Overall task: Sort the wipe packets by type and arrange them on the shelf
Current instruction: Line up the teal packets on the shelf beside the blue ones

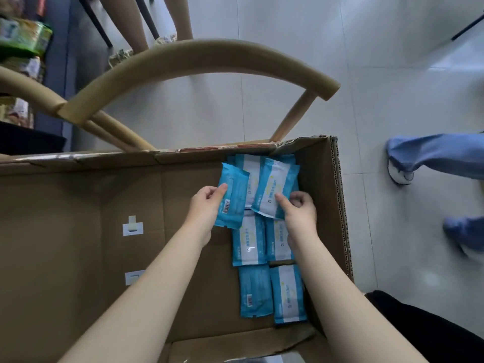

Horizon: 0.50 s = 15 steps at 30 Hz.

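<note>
item: wipe packets, blue-and-white film pouches, all lodged in the 3 o'clock end of an open cardboard box. left packet: barcode side up, tilted over the heap toward 1 o'clock of the box; left hand clamped on its lower half, thumb on top, fingers beneath. right packet: printed face up, just beside the first at its 3 o'clock; right hand pinching its lower edge, thumb on the face, fingers curled at the side. flat packets: four, lying in two pairs toward 5 o'clock, three face up and one back up; more sit under the held two at 12 o'clock. handling, judged: light, soft and pliant, film probably slick, crimped end seams stiffer; not fragile, though a hard squeeze may buckle one. best hold: across the short width near mid-body, thumb opposing fingers, not by a seam end. type is likely read from the printed face, so backs want turning. shelf goods: at 10 o'clock of the view, blurred.
</note>
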Each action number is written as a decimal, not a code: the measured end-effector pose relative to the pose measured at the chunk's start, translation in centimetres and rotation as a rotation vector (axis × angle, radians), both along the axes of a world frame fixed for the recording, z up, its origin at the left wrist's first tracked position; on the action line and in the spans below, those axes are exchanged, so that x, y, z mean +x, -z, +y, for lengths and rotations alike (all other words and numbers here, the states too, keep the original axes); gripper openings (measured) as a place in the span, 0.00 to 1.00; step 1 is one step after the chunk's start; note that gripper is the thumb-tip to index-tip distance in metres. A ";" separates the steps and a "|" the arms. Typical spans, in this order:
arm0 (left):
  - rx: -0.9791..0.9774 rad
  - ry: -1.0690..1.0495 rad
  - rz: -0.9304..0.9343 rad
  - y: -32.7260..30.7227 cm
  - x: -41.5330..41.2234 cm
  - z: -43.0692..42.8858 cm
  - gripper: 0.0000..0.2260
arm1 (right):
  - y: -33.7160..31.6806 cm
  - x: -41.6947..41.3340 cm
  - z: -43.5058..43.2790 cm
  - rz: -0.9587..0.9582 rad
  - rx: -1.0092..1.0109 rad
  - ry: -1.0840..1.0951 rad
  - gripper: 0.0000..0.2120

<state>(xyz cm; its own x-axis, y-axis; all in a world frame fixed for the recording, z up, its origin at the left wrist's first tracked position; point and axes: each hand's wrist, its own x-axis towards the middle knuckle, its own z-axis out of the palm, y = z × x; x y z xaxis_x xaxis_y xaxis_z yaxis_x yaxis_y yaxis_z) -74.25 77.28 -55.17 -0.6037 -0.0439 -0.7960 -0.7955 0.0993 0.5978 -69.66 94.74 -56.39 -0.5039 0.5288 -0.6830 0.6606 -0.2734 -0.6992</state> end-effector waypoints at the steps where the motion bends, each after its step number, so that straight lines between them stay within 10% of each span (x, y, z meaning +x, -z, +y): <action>1: 0.032 -0.038 -0.010 -0.5 0.3 -0.5 0.11 | -0.7 0.4 -0.2 0.049 -0.085 0.041 0.15; 15: 0.549 -0.343 0.031 -23.1 14.1 -13.8 0.25 | -23.2 10.9 -11.3 0.341 -0.474 0.121 0.17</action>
